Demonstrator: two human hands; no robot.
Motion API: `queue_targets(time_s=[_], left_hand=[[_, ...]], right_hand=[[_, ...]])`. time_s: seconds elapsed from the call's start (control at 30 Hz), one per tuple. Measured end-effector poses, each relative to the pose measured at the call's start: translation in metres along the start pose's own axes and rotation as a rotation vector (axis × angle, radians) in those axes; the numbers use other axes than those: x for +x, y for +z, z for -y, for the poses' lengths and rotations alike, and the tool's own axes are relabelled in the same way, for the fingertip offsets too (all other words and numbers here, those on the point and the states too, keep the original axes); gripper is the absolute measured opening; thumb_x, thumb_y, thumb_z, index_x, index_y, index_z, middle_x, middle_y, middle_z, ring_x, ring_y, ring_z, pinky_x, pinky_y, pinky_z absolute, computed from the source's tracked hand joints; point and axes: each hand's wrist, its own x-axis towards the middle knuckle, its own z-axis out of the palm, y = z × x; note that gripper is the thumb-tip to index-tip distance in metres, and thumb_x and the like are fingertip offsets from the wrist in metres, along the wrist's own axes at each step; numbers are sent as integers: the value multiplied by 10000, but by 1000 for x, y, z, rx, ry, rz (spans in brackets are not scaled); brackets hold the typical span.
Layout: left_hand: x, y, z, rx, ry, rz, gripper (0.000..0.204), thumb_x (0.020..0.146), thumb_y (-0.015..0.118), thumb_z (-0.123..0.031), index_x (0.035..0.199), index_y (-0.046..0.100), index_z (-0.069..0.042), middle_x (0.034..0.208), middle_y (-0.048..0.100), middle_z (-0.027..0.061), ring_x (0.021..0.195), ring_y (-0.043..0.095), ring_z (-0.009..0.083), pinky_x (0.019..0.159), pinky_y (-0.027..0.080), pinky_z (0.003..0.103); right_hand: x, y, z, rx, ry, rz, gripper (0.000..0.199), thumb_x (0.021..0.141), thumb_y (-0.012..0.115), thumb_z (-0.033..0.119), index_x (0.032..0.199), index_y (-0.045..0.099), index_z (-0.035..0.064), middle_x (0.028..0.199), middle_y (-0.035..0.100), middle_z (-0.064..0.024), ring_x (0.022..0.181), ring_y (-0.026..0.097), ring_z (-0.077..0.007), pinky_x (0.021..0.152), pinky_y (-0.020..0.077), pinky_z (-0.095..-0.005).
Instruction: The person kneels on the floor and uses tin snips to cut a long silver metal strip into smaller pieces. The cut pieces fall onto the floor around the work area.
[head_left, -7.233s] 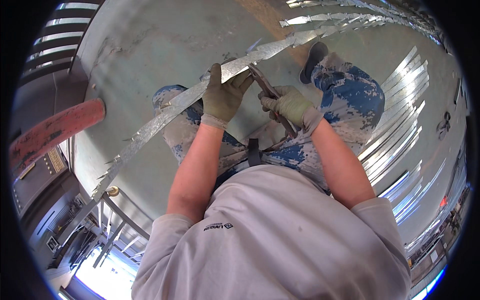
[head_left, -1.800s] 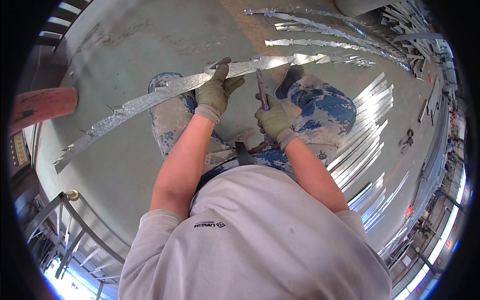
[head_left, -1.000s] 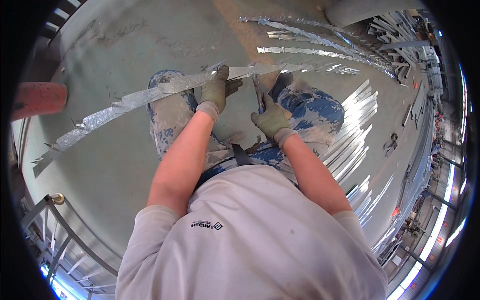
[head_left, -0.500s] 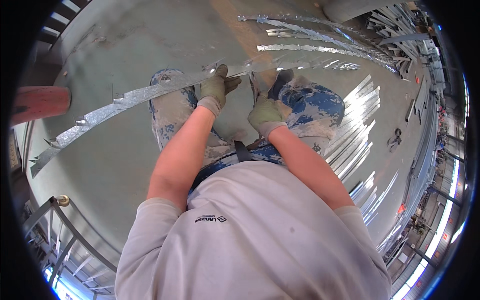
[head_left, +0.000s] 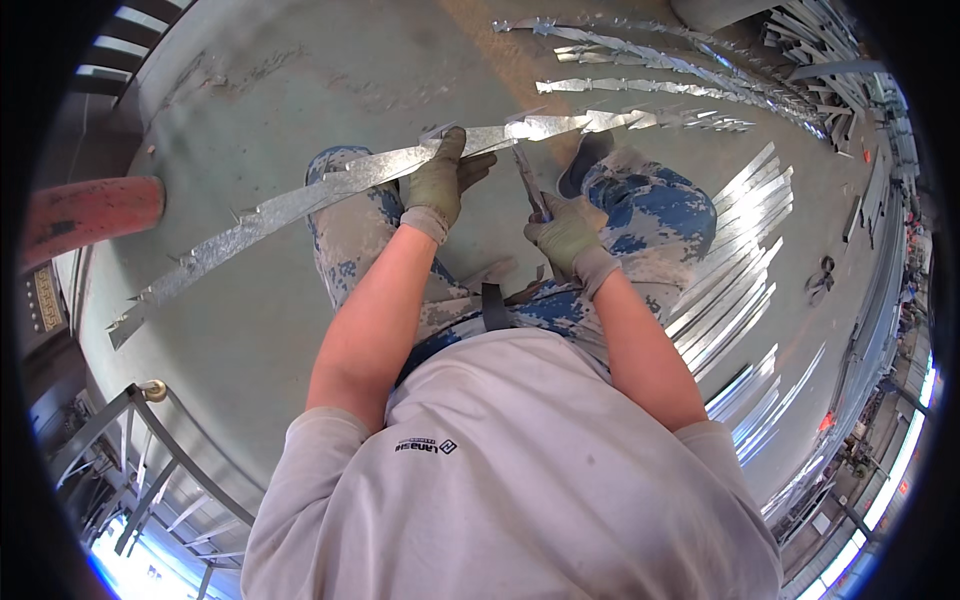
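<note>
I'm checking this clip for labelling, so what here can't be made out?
Head view only:
- Working end of the metal hand tool in the gloved right hand: too small to tell its type.
- Long jagged galvanised metal strip: the gloved left hand covers part of it.
- Lap and belt: hidden by the person's grey shirt.
- Far floor strips: bent and blurred at the rim.

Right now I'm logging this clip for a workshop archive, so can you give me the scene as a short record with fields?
left hand: gloved left hand grips the long notched sheet-metal strip from above
right hand: gloved right hand holds tin snips, blades up at the strip's lower edge
strip: runs from lower left to upper right, jagged teeth along it
floor: grey-green floor
nearby: three more notched strips beyond; plain metal strips stacked at the person's right; red pipe at left
</note>
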Motion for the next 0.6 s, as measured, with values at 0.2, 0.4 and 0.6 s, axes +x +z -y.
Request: queue_targets(time_s=[0.2, 0.4, 0.6], left_hand=[[9, -5, 6, 15, 31, -23, 450, 1101, 710, -330, 1373, 619, 16, 1238, 762, 190, 1034, 810, 360, 972, 674, 442], [1, 5, 1, 39, 54, -5, 436, 1105, 701, -329, 1333, 633, 37, 1226, 762, 189, 1031, 810, 364, 992, 667, 451], [2, 2, -3, 67, 16, -14, 418, 1115, 681, -339, 1292, 641, 37, 1201, 772, 196, 1051, 807, 365, 1034, 651, 481]], right_hand=[[33, 30, -44, 367, -68, 82, 524, 900, 714, 267, 1351, 678, 4, 1041, 755, -184, 909, 693, -321, 875, 563, -418], [43, 42, -52, 598, -100, 108, 444, 940, 719, 236, 1319, 685, 7, 965, 738, -116, 843, 669, -215, 792, 558, -369], [35, 35, -44, 727, -57, 154, 384, 981, 714, 198, 1331, 677, 43, 907, 721, -70, 741, 654, -151, 709, 559, -321]])
